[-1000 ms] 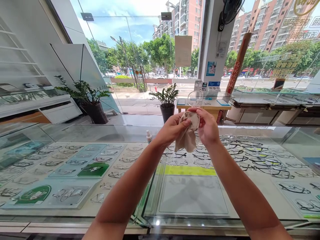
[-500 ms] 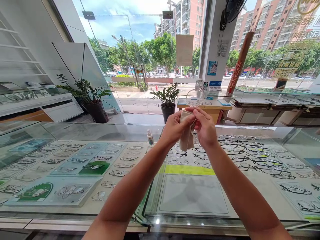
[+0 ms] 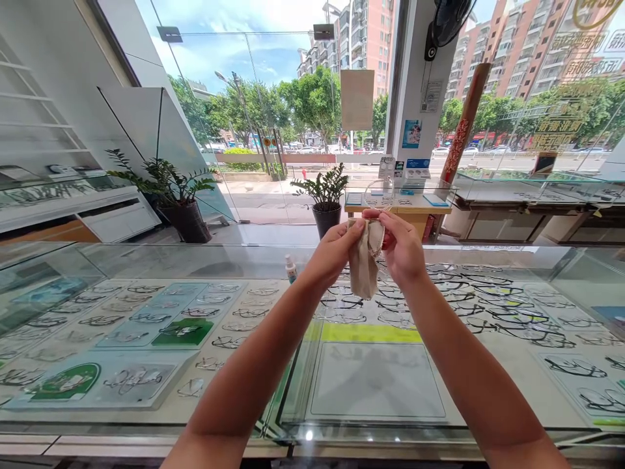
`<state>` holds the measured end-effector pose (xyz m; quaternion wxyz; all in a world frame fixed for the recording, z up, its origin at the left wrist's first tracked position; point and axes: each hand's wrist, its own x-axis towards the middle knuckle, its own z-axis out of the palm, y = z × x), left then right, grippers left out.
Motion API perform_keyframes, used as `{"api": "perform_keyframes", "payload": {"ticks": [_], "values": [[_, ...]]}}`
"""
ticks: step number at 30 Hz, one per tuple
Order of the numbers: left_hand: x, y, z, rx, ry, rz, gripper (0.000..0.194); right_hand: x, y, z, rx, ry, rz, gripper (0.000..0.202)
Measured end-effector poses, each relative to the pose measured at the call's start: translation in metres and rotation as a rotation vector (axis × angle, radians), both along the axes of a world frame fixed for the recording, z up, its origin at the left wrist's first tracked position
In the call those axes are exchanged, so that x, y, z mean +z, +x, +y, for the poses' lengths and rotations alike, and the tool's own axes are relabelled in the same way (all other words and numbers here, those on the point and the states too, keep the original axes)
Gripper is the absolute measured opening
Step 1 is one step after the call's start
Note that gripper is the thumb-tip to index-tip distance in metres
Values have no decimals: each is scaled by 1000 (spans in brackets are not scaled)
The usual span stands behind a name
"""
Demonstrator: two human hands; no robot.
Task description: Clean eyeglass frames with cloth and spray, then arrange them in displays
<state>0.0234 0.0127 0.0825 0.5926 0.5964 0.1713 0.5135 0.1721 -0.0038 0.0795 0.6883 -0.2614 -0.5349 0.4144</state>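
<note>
Bottle (image 3: 291, 268) stands upright on table (image 3: 249, 255). Left hand (image 3: 336, 251): grip pinches cloth (image 3: 362, 277), free end hanging. Glasses (image 3: 377, 238) up above table, partly covered by cloth. Right hand (image 3: 404, 249): grip grasps their rim. Risk: uneven pressure may bend rim; slack grip may drop glasses.

Looks soft, matt and creased in the beige cloth (image 3: 362, 273), smooth and see-through in the held spectacles (image 3: 376, 236). Gleams as glossy glass across the near counter (image 3: 254, 254). Appears as white plastic on the spray bottle (image 3: 290, 268), wood on the far table (image 3: 432, 210), matt paper on the far sheet (image 3: 357, 99)
</note>
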Motion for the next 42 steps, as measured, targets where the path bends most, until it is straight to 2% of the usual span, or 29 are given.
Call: {"api": "perform_keyframes", "payload": {"ticks": [5,9,13,16,21,28,34,39,42], "values": [[4,-7,2,-100,-78,-18,45,1,4,4,2,30,70,28],[4,-9,2,-109,-116,-26,42,4,7,5,5,21,96,30],[5,-10,4,-43,-185,-48,36,4,14,6,-18,58,133,23],[7,-9,8,77,-229,-135,28,5,18,5,-69,108,114,20],[6,-4,11,233,-216,-236,27,5,6,-5,-317,255,-148,21],[-6,22,-15,268,65,-136,46,-15,-23,-14,-867,385,-593,37],[-14,35,-27,238,216,6,50,-14,-19,-14,-975,433,-552,36],[-18,28,-14,202,257,149,45,-2,-3,-14,-1016,404,-555,36],[-19,20,-2,230,152,174,41,3,6,-14,-1036,385,-607,35]]}}
